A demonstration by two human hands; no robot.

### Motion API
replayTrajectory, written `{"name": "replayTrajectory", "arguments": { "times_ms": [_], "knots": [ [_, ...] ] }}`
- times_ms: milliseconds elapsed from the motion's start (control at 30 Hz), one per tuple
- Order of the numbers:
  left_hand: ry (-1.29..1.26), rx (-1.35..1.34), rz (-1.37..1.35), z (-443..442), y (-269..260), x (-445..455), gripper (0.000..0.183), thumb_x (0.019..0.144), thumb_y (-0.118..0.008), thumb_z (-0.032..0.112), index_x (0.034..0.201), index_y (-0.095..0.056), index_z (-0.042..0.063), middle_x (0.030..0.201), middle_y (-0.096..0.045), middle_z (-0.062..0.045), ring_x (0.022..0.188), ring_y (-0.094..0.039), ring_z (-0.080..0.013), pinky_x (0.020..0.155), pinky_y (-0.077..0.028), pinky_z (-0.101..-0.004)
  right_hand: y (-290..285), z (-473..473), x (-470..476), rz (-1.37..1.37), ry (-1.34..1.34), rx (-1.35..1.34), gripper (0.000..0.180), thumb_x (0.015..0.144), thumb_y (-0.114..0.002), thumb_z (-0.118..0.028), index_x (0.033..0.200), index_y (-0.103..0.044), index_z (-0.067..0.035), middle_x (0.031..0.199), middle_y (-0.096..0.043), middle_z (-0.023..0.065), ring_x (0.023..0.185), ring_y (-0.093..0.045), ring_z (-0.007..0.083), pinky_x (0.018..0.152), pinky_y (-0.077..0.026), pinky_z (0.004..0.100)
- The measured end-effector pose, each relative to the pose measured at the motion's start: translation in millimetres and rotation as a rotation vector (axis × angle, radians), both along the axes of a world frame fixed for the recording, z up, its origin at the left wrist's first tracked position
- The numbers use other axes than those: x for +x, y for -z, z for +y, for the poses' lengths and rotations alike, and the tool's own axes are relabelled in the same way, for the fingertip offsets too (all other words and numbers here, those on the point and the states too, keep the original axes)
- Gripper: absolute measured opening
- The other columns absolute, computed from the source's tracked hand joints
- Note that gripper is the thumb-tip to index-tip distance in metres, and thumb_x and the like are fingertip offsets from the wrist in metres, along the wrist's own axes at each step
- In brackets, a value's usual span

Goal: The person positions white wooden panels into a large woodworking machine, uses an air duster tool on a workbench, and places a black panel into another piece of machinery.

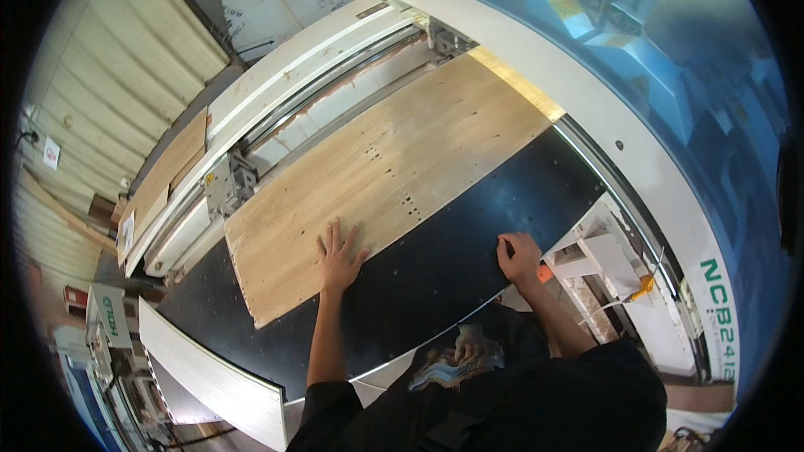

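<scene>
My left hand lies with its fingers spread on the near edge of a wooden panel that has several small drilled holes. The panel rests on the black table bed of a CNC machine, its far right end at a yellow strip beside the machine's white housing. My right hand is at the near edge of the black bed with its fingers curled; whether it grips the edge or anything small cannot be made out.
The white machine housing with a blue transparent cover rises at the right. A metal clamp unit stands at the panel's far left side. White panels are at lower left. A yellow-orange fitting hangs at right.
</scene>
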State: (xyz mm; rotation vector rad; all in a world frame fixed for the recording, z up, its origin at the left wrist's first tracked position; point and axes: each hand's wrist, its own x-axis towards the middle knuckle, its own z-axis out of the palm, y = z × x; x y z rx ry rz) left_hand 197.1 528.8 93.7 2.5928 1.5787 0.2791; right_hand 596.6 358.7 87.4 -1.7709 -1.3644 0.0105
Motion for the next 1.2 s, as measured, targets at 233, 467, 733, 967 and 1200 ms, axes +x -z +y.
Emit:
{"name": "replayTrajectory", "arguments": {
  "times_ms": [233,467,733,967,1200],
  "knots": [
    [0.02,0.03,0.049,14.3,5.8,5.3,0.063,0.102,-0.043,0.06,0.157,-0.038,0.031,0.168,-0.02,-0.019,0.156,-0.015,-0.0369,0.123,-0.009,-0.0634,12.5,-6.5,-4.9,-0.1,-0.014,0.071,0.009,0.087,-0.067,-0.008,0.094,-0.072,-0.005,0.088,-0.07,0.0126,0.079,-0.065,0.0321,0.072,-0.053,0.0407],
    [-0.018,0.042,0.016,2.1,-7.2,-6.7,0.061,0.102,-0.045,0.058,0.155,-0.042,0.029,0.166,-0.024,-0.019,0.155,-0.017,-0.0381,0.122,-0.013,-0.0634,16.1,-2.5,-10.0,-0.086,-0.063,-0.023,0.009,0.091,-0.066,-0.006,0.095,-0.074,-0.004,0.092,-0.073,0.0119,0.081,-0.067,0.0295,0.073,-0.053,0.0385],
    [-0.03,0.073,-0.438,17.9,20.1,-21.7,0.049,0.103,-0.051,0.045,0.129,-0.065,0.007,0.145,-0.052,-0.02,0.142,-0.039,-0.0377,0.119,-0.026,-0.0572,33.0,-69.5,-54.6,0.237,0.217,-0.026,0.017,0.1,-0.063,-0.012,0.108,-0.072,0.0,0.087,-0.071,0.0083,0.071,-0.062,0.0146,0.065,-0.05,0.0295],
    [0.403,-0.047,-0.993,-19.4,-22.7,71.3,0.032,0.104,-0.052,0.026,0.113,-0.069,0.001,0.114,-0.069,-0.017,0.11,-0.062,-0.038,0.098,-0.045,-0.0471,66.4,-233.5,-157.4,0.506,0.451,-0.205,0.015,0.1,-0.062,-0.011,0.103,-0.072,0.0,0.075,-0.066,0.0066,0.068,-0.061,0.0115,0.066,-0.05,0.0275],
    [1.052,-0.617,-0.825,-184.1,-9.6,177.4,0.03,0.106,-0.051,0.02,0.116,-0.069,-0.001,0.108,-0.072,-0.017,0.103,-0.068,-0.0335,0.091,-0.05,-0.0407,105.6,-381.9,-229.8,0.637,1.011,-0.464,0.034,0.093,-0.066,-0.034,0.101,-0.074,-0.002,0.088,-0.073,0.02,0.083,-0.071,0.0372,0.075,-0.054,0.0421]
  ]
}}
